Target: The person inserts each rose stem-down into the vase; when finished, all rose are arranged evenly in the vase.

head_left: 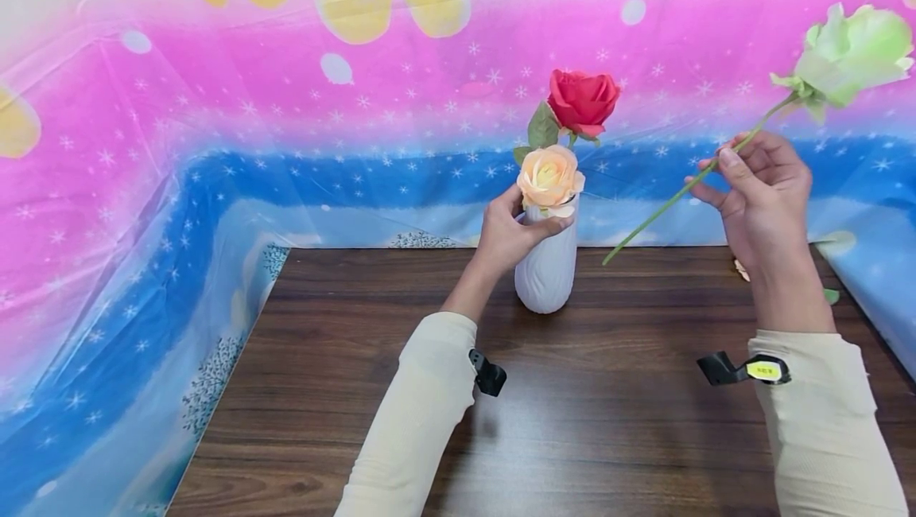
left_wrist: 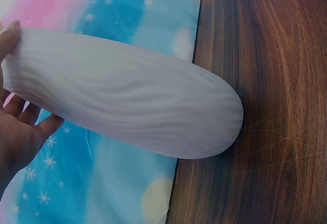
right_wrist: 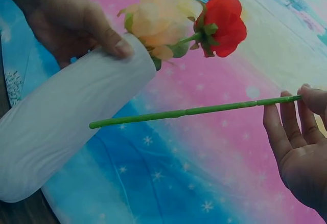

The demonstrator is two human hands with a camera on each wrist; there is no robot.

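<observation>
My left hand (head_left: 510,237) wraps the neck of the ribbed white vase (head_left: 547,266) at the table's (head_left: 572,421) twelve o'clock edge. My right hand (head_left: 758,183) pinches a pale green rose (head_left: 851,52) by its stem, bloom tilted toward two o'clock.

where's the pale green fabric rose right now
In the head view the pale green fabric rose is at upper right, its stem pinched by the right hand, right of the white ribbed vase.
</observation>
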